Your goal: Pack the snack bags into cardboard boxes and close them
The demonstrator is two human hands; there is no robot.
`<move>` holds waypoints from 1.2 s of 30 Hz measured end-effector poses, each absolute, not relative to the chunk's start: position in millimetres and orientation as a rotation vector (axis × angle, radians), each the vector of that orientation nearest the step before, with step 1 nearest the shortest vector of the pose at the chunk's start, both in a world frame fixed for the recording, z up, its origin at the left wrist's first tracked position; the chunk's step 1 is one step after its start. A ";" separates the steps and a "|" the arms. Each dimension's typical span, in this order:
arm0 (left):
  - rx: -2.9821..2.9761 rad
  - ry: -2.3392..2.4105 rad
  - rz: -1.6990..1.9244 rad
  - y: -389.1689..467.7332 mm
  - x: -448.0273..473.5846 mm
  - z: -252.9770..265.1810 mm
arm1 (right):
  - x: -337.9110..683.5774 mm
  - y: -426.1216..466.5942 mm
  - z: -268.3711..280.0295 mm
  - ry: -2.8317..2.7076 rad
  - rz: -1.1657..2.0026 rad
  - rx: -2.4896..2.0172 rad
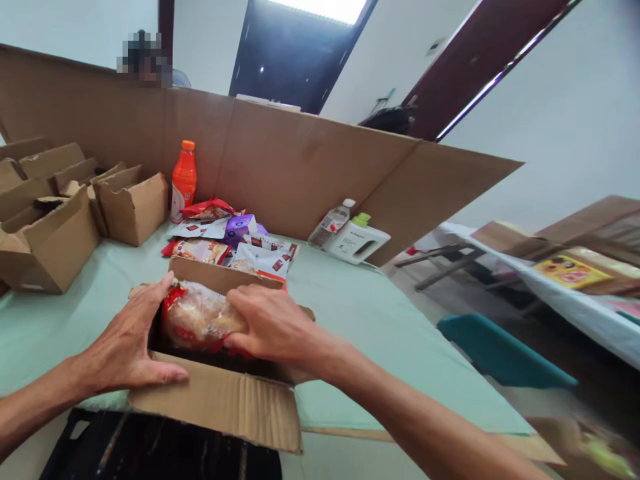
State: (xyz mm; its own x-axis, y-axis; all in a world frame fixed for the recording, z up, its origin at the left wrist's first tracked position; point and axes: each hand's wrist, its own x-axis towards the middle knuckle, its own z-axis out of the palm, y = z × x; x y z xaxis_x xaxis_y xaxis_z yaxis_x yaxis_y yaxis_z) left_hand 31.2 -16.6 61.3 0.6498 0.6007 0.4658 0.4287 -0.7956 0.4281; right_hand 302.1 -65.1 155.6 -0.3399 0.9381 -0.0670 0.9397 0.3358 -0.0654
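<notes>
Packet [200, 320] grasped in our right hand [273, 327] could tear if we scrape it on the carton [220, 407], whose left end our left hand [127, 340], fingers spread, braces.

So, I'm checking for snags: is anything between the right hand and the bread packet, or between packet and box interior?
Nothing visible is. The right hand grips the bread packet directly, at the mouth of the cardboard box; the near flap is folded outward. What lies beneath the packet is hidden.
</notes>
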 end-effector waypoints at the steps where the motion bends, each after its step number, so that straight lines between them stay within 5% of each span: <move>1: 2.612 0.831 0.867 -16.6 30.9 61.5 | 297.0 -62.3 151.7 2.512 -0.195 1.743; 16: 2.881 0.763 0.616 -13.9 35.3 86.3 | 297.3 -53.6 149.5 2.488 -0.472 1.530; 22: 2.956 0.738 0.552 -12.7 35.6 87.1 | 355.4 -104.8 144.6 2.995 -0.126 2.197; 26: 2.990 0.712 0.596 -14.4 31.0 87.5 | 395.1 -147.3 125.1 2.860 0.068 2.656; 32: 3.084 0.575 0.583 -27.0 45.3 110.9 | 395.1 -153.4 89.6 2.967 -0.195 2.502; 36: 3.042 0.431 0.266 -28.9 72.0 130.1 | 380.8 -139.6 77.4 3.061 -0.080 2.321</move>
State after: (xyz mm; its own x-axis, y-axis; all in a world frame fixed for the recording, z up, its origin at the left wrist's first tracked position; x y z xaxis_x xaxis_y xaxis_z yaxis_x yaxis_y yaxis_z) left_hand 72.0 -28.9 130.1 0.9460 0.2807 0.1619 0.2707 -0.9592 0.0814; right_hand 380.8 -139.6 77.4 -0.1208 0.8625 0.4914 0.8356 0.3556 -0.4187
